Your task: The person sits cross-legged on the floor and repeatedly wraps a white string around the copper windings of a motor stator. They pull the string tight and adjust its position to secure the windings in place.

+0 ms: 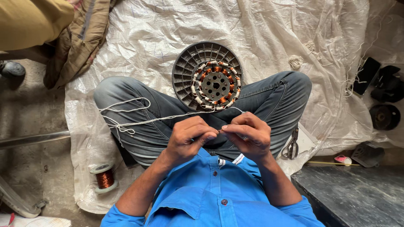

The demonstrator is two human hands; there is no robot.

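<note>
My left hand point(189, 136) and my right hand point(248, 134) meet in front of my chest, fingertips pinched together on a thin white string point(139, 121). The string runs left from my fingers across my jeans and loops over my left knee. Just beyond my hands, between my crossed legs, lies a round motor stator point(216, 85) with copper windings and white insulation, resting in a grey ribbed plastic housing point(185, 69). What exactly sits between my fingertips is too small to see.
A spool of copper wire point(104, 178) stands on the floor at lower left. Scissors point(291, 146) lie by my right knee. Black motor parts point(384, 97) sit at the far right on the white woven sheet point(269, 33). A dark slab point(353, 197) is at lower right.
</note>
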